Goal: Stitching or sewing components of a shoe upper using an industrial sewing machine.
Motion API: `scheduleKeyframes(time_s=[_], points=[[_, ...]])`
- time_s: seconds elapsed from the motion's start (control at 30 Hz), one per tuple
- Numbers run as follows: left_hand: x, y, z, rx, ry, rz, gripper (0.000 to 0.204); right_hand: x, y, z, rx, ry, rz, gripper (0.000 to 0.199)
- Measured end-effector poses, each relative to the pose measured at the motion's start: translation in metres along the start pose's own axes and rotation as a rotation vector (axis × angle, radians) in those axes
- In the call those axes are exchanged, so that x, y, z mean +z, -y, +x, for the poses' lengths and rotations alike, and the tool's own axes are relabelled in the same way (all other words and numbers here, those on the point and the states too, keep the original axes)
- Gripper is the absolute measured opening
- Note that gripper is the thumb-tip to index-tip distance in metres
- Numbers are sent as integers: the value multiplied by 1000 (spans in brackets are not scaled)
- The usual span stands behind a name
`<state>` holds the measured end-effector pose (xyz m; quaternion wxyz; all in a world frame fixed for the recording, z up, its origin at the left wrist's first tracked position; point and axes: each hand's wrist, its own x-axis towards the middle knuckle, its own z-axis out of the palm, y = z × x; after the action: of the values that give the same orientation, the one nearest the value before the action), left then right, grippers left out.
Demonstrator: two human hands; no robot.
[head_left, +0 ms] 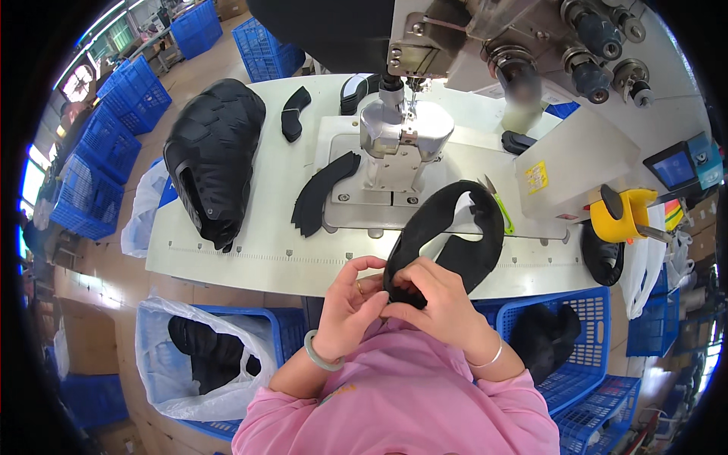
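Close in front of me, a black shoe upper (485, 262) is raised over the near edge of the white sewing table (265, 274). Its wide opening faces up and its far end leans toward the sewing machine's post (396, 163). My right hand (438, 292) grips the near end, with the fingers bent inward over the rim. At the same end, my left hand (353, 303) is closed on the edge between thumb and curled fingers. The fingertips of both hands are partly hidden, so any small piece between them cannot be made out.
Stacked black uppers (216, 152) stand at the table's left. Curved black pieces (322, 197) lie beside the machine, and green-handled snips (502, 208) lie right of the upper. Below are a bag-lined blue crate (284, 330) and another blue crate (595, 334), both holding black pieces.
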<state>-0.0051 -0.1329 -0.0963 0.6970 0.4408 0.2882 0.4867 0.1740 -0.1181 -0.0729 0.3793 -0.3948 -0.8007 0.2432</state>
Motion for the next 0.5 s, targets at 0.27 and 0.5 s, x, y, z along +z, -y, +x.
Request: scheduleKeyframes(time_s=[0.27, 0.5], points=[[-10, 8, -5, -16, 30, -8, 46, -8, -13, 8, 172, 256, 286, 24], [-8, 8, -3, -44, -18, 17, 50, 3, -22, 3, 116, 249, 236, 14]])
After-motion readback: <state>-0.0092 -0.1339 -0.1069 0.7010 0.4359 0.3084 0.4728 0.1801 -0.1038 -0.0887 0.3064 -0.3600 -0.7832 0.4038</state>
